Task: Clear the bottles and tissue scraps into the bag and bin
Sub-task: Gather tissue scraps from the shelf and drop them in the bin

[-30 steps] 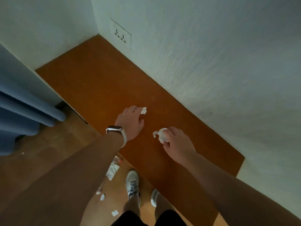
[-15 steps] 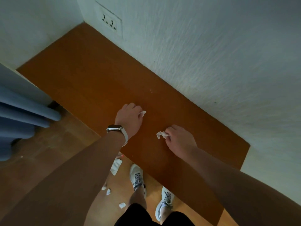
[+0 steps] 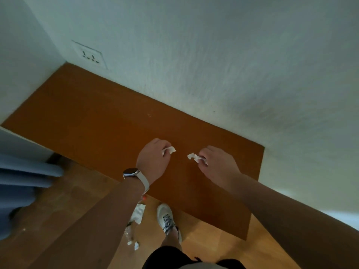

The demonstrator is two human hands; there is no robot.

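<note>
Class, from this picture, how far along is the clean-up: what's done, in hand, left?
Done: no loose scraps show on the table. In hand: left hand pinches a scrap, right hand another scrap. Left: floor scraps; no bag or bin in view.

Matt brown wooden tabletop (image 3: pixel 108 121), rough textured white wall (image 3: pixel 223 61), crumpled paper tissue scraps (image 3: pixel 168 150).

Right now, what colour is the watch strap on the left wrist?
The watch strap looks white or off-white; the head view, the only one, shows it.
</note>
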